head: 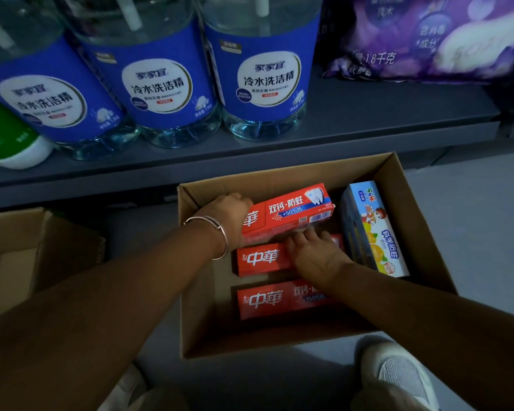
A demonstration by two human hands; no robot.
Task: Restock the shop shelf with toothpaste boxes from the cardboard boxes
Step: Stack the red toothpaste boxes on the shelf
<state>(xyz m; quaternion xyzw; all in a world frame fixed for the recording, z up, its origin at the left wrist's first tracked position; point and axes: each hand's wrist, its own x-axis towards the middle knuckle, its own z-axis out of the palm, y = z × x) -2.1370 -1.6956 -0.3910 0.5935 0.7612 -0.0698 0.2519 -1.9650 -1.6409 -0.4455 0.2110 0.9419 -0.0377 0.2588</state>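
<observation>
Closed around the left end of the top red toothpaste box [291,210], the grip of the left hand [229,216] is seen inside the open cardboard box [422,232], with a silver bangle [217,232] worn at that wrist. That box is held tilted and raised above the others, which suggests it is being drawn out for the shelf. The right hand [315,256] is laid flat, fingers spread, across a second red toothpaste box [263,259] just below, touching the underside of the raised one; nothing is clasped by it, and it appears to be used to steady the stack or to support the lifted box. A third red toothpaste box [273,301] is left lying nearer the person, and a blue children's toothpaste box [371,229] is stood on edge against the right wall of the carton, kept apart from the red ones. The carton is set on the floor directly below the grey shelf [368,120], so that stock can be passed upward easily. On that shelf, three blue-labelled dish detergent bottles [158,90] and a purple bag [428,37] are stood, with bare space between them and the shelf's front edge. A second cardboard box [21,247] is placed at the left.
</observation>
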